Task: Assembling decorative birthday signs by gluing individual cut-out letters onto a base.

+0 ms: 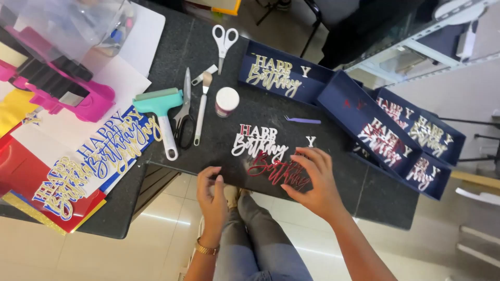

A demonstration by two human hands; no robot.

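Pressing down on a red script cutout (276,170), the right hand (315,179) lies flat with fingers spread over its right end, not clamped around it. The left hand (211,192) sits at the table (260,112) edge just left of the cutout, fingers loosely curled, thumb near the first letter; whether it touches the cutout I cannot tell. Both hands are apart, one on each side of the piece.

The red cutout lies between the hands, close to the near edge of the table, with a white cutout (259,143) touching or overlapping it just beyond the fingers. A loose letter (311,141) sits just past the right fingertips.

Risks, as I judge them:
- The script strokes look thin; uneven finger pressure or lifting one end could snap or bend them.
- The piece is near the table edge; a slide toward the body could drop it onto the lap or floor.
- Red and white pieces may tangle where they meet; pulling one could drag the other.
- The loose letter could get brushed off by the right hand.
- Further beyond the left hand lie scissors (224,40), a scraper (162,112), a jar (227,101); beyond the right, a purple tweezer (303,120) and blue trays (359,112). A wide reach could knock the jar.
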